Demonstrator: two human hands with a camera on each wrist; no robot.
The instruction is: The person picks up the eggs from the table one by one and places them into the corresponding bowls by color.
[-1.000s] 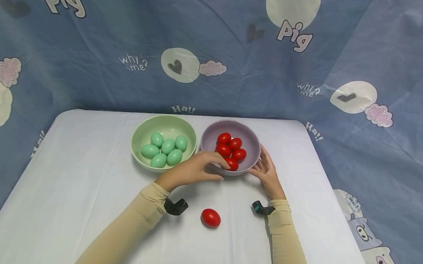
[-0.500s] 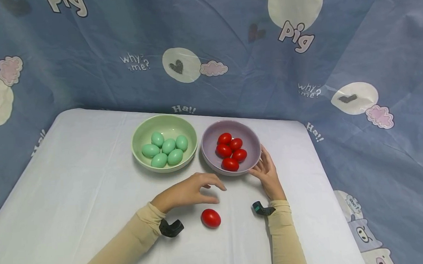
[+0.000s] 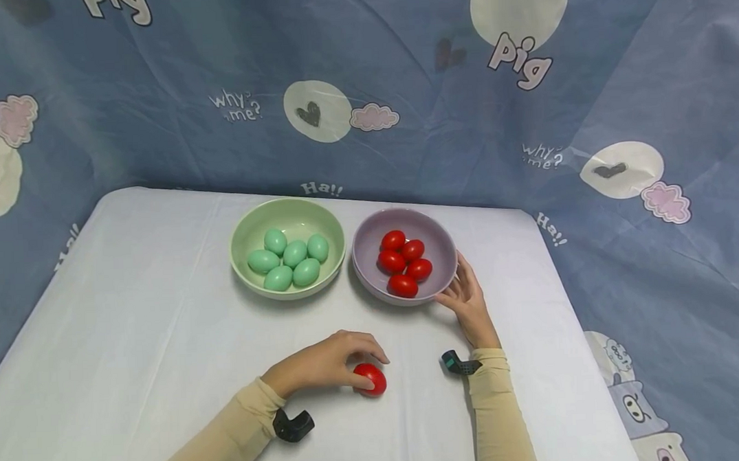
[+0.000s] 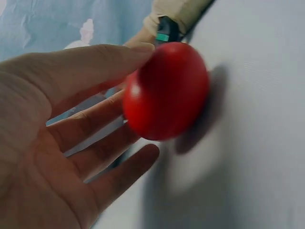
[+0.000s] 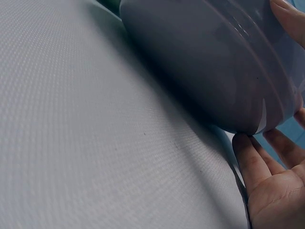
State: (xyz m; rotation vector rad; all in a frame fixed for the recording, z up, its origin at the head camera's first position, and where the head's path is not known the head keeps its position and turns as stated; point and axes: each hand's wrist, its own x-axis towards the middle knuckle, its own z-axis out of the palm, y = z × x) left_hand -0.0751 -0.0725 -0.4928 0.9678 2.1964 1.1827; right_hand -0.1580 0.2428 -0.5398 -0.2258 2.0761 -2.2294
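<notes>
My left hand (image 3: pixel 328 361) is around a red egg (image 3: pixel 373 380) lying on the white cloth. In the left wrist view the thumb lies against the egg (image 4: pixel 167 90), while the fingers stretch out behind it, fairly straight. A gap shows in the head view between the index fingertip and the egg. My right hand (image 3: pixel 470 307) rests against the right outer wall of a purple bowl (image 3: pixel 369 230), thumb toward the front and fingers spread along the side. Up close, fingertips touch the bowl (image 5: pixel 205 62). Several red eggs (image 3: pixel 403 285) lie inside the purple bowl.
Left of the purple bowl stands a light green bowl (image 3: pixel 245 229) holding several mint-green eggs (image 3: pixel 278 278). The white table cloth (image 3: pixel 131 303) reaches back to a blue printed curtain (image 3: pixel 213 58). Each wrist wears a small black camera (image 3: pixel 293 426).
My left hand has drawn back from the purple bowl toward me and come down around the loose red egg. My right hand stays at the bowl.
</notes>
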